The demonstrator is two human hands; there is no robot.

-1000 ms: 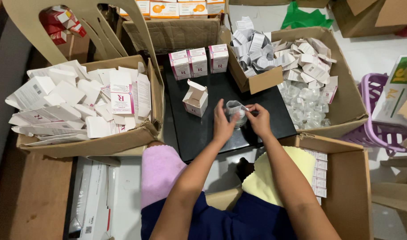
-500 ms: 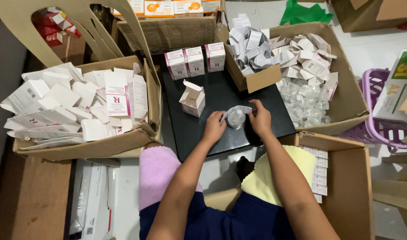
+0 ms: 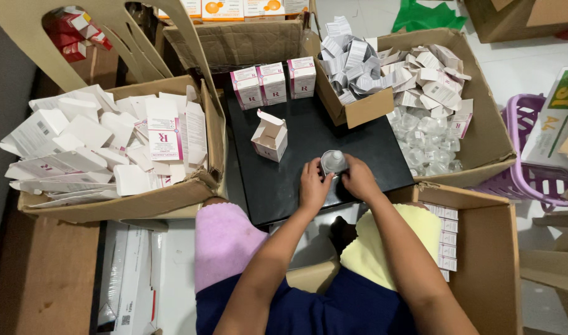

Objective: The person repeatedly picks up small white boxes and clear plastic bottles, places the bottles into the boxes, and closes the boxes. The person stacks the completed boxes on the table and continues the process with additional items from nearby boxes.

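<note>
Right now I am holding a small clear jar (image 3: 333, 162) between both hands over the black board (image 3: 358, 139). My left hand (image 3: 313, 186) is curling around the jar from its left side, fingers closed on the body, and my right hand (image 3: 360, 180) is pinching it from the right, thumb and fingertips pressed against it. The jar is sitting dead centre between the two hands, its round top facing up toward me, so its long axis is running roughly up and down rather than lying along the board. I cannot tell whether its base is touching the board or hanging just above it.

Reaching outward, the open white-and-pink carton (image 3: 270, 136) is standing up and to the left of the jar, flap raised and mouth open upward, near but apart from my fingers. My left hand is the nearer one to it; my right would be crossing over the jar to get there. Behind it, three closed cartons (image 3: 274, 82) are lining up along the far edge of the board. Flat carton blanks (image 3: 110, 139) are filling the big box on my left, while folded leaflets (image 3: 352, 59) and more clear jars (image 3: 420, 133) are lying in the boxes on my right.
</note>
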